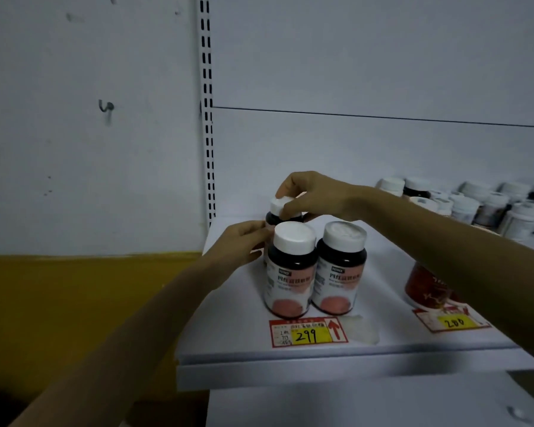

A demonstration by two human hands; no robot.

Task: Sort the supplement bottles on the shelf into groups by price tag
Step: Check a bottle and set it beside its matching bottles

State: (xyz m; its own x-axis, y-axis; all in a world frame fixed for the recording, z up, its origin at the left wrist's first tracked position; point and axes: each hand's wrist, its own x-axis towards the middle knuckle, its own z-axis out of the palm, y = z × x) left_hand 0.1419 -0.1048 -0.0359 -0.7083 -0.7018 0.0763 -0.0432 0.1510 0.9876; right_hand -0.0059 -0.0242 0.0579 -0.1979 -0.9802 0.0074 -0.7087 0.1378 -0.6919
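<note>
1. On the left end of the shelf point(259, 349), head view: three matching dark bottles with white caps and pink-and-white labels. Front-left bottle point(292, 269) and front-right bottle point(339, 266) stand upright side by side, just behind the 299 tag point(309, 332). Rear bottle point(272, 217) sits directly behind the front-left bottle and is mostly hidden.
2. Right hand point(312, 195) reaches across from the right, with fingers and thumb clamped round the rear bottle's cap point(279, 204) from above.
3. Left hand point(244, 241) has its fingers close together, tips at the rear bottle's side. The tips are partly hidden by the front-left bottle, so I cannot tell if they wrap it or only touch.
4. Red bottle point(426, 288) stands behind the 200 tag point(453, 321), half covered by the right forearm. Mixed bottles point(490, 208) crowd the back right, blurred.
5. Handling, judged: the bottles look like rigid plastic, probably light to moderate in weight, with smooth, possibly slick sides. A cap-only hold risks swinging, so a second hand on the body is safer. They are tall and packed tight, so a nudge could tip the front-left bottle.
6. Step, judged: the rear bottle is being seated into the 299 group. The mixed bottles look unsorted.
</note>
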